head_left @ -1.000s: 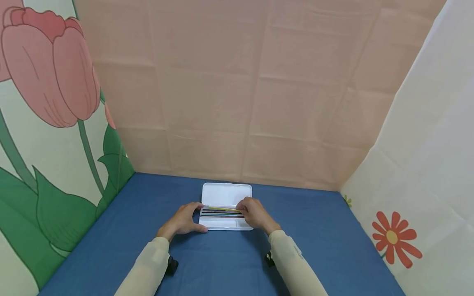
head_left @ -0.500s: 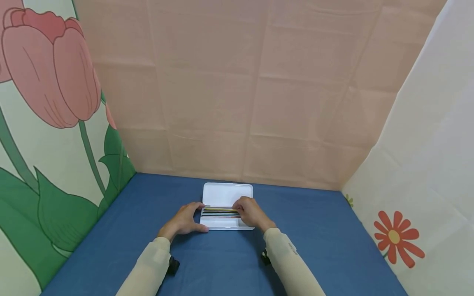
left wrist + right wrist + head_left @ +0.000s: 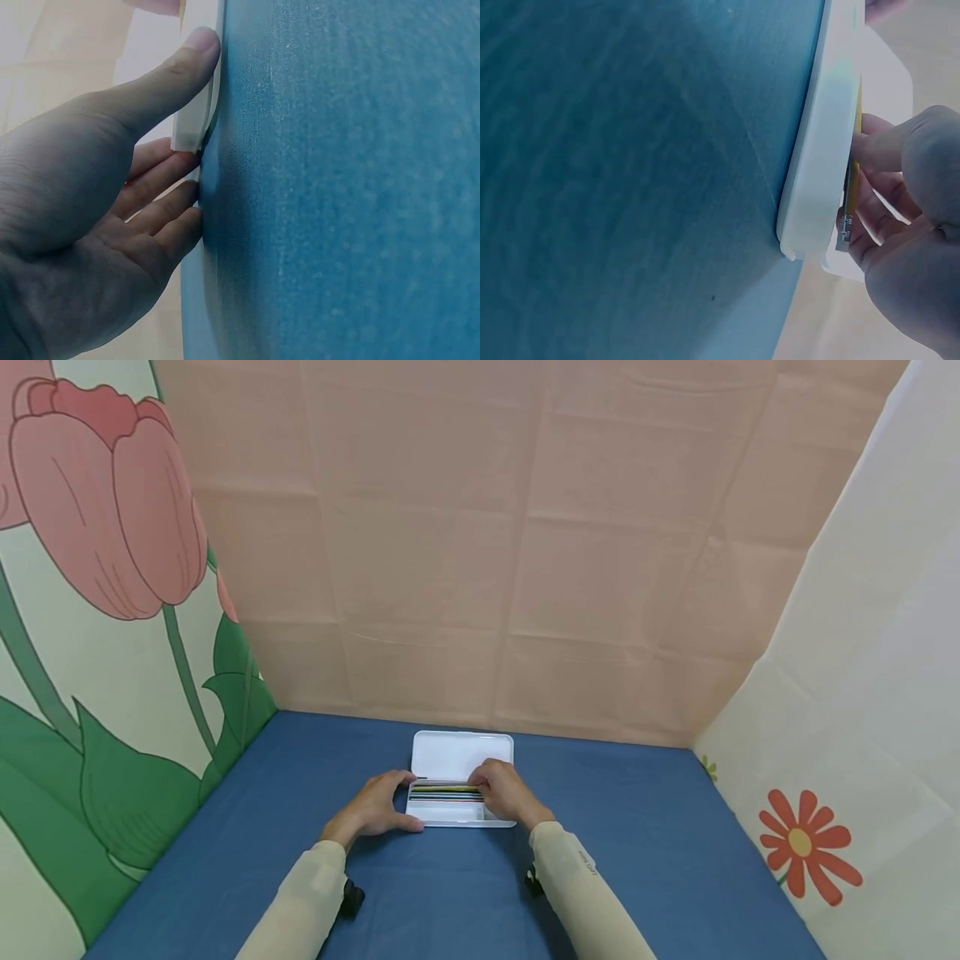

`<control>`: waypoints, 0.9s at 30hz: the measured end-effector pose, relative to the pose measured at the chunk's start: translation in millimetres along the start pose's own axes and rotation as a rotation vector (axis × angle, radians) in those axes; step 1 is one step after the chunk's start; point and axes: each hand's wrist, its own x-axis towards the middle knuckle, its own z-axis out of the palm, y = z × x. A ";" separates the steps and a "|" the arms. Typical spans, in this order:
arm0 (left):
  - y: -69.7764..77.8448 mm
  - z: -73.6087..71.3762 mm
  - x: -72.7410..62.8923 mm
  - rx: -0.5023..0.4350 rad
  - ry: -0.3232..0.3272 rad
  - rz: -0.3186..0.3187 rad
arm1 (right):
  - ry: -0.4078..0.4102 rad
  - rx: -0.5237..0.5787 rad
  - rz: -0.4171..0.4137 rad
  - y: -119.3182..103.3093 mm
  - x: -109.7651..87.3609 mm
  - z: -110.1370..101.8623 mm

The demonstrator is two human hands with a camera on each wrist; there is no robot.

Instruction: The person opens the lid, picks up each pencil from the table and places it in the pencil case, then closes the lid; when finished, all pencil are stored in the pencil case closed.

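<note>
An open white pencil case [image 3: 445,814] lies on the blue cloth, its lid [image 3: 461,752] folded back toward the far wall. Several thin coloured pencils [image 3: 442,792] lie lengthwise inside it. My left hand [image 3: 371,807] holds the case's left end, thumb at the front edge and fingers toward the back. Over the right part of the case, my right hand [image 3: 507,792] pinches a yellow pencil [image 3: 852,187] between thumb and fingers. The pencil's metal-banded end shows in the right wrist view. My right fingers hide the right ends of the pencils in the head view.
Blue cloth [image 3: 435,893] covers the table around the case. A beige cloth wall [image 3: 480,568] rises behind. A tulip-patterned panel [image 3: 112,677] stands on the left, and a white panel with a red flower [image 3: 847,693] on the right.
My right hand has shifted a little to the left with the yellow pencil, which was slanted over the others and now lies nearly in line with them. My left hand stays on the case.
</note>
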 end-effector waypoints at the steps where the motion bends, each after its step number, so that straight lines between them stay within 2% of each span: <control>1: -0.1 0.0 -0.1 0.000 -0.001 0.000 | 0.000 0.003 -0.002 -0.4 0.0 0.1; 9: -0.2 0.2 0.0 -0.001 0.003 0.000 | -0.015 0.000 0.005 -0.7 -0.2 1.2; 18: 0.8 -0.4 -0.9 -0.003 0.007 -0.011 | -0.019 0.048 0.035 0.9 -1.8 1.4; 27: 0.4 1.3 1.1 -0.007 0.007 -0.004 | 0.059 0.128 0.056 8.9 -15.2 -5.2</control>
